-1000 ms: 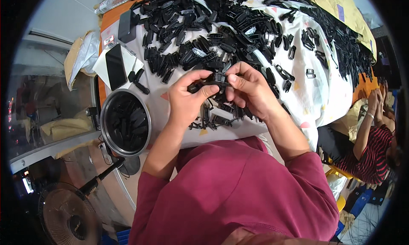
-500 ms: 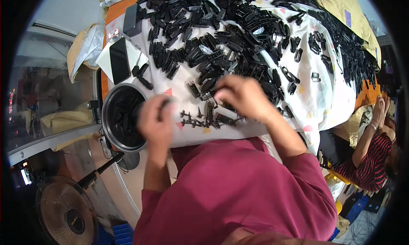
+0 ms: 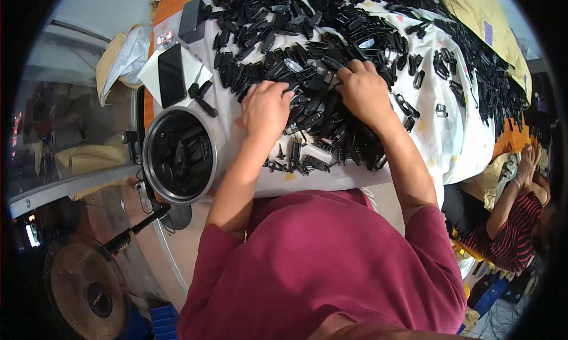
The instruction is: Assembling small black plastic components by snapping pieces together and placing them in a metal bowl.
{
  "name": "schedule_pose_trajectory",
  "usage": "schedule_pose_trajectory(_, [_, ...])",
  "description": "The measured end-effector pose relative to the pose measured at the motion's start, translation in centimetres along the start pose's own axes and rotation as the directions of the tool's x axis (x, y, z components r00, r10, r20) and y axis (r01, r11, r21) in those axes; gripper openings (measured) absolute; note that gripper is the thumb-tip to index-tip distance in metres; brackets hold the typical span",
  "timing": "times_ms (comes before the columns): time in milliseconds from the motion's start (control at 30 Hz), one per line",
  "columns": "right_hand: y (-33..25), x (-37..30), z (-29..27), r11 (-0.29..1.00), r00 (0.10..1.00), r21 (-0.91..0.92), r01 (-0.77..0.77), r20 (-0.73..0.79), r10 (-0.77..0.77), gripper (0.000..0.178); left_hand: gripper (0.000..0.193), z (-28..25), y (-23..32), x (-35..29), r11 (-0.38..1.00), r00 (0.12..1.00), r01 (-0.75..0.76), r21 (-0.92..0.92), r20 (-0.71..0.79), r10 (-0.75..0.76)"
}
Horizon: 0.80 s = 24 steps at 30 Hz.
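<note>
A wide heap of small black plastic clip-like pieces (image 3: 307,112) lies on the white cloth in front of me. My left hand (image 3: 266,108) rests palm down at the heap's left side, fingers bent, apart and touching the pieces. On the right, my right hand (image 3: 364,94) reaches deeper into the heap, its fingers curved and spread over pieces; no single piece shows in its grip. Between my forearms, near the table's front edge, sit small dark branched parts (image 3: 296,156). To the left stands a round metal bowl (image 3: 214,156) holding more black pieces.
A dark phone (image 3: 171,76) lies on a white pad left of the heap, a dark box (image 3: 190,17) behind it. Loose pieces (image 3: 205,100) sit beside the pad. A fan (image 3: 89,292) stands at lower left. At right, a person in a striped top (image 3: 515,227) sits beside the table.
Both hands have moved forward into the heap, the left coming away from beside the bowl. Pieces have been drawn nearer the front edge, on the right of the branched parts.
</note>
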State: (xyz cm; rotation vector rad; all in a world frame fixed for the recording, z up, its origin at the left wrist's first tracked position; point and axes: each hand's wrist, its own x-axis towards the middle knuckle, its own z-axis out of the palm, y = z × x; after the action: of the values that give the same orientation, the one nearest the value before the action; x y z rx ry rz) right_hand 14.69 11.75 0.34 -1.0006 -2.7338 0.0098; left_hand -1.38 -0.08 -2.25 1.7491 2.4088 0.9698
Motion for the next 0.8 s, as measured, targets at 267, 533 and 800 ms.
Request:
schedule_pose_trajectory(267, [-1.3, 0.3, 0.8, 0.998, 0.996, 0.067, -0.011, 0.089, 0.005, 0.023, 0.012, 2.0, 1.1, 3.9, 0.987, 0.982, -0.127, 0.094, 0.153, 0.112])
schedule_pose_trajectory(533, [-0.5, 0.2, 0.4, 0.989, 0.981, 0.067, -0.129, -0.137, 0.137, 0.019, 0.031, 0.1, -0.3, 2.1, 0.71, 0.942, 0.293, -0.64, 0.068, -0.328])
schedule_pose_trajectory(800, [-5.6, 1.8, 3.5, 0.894, 0.902, 0.135, 0.428, -0.001, -0.431, 0.013, 0.033, -2.8, -2.3, -1.4, 0.36, 0.892, 0.314, -0.879, 0.144, -0.428])
